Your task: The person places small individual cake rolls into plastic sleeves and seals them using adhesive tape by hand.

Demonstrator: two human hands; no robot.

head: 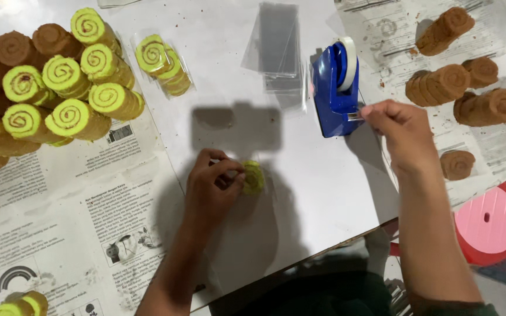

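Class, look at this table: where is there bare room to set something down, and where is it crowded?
Free: the white table between the left hand and the blue tape dispenser, and the newspaper below the green rolls. Crowded: the upper left with green rolls, the upper right with brown rolls.

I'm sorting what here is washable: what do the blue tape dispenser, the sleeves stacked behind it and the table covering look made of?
Tape dispenser: glossy moulded plastic, judging by its even blue sheen. Sleeves: thin clear plastic film, see-through and glinting. Table covering: printed newspaper, matte and creased, over a smooth white top, probably laminate. The right hand pulls tape; the left hand holds a wrapped green roll slice.
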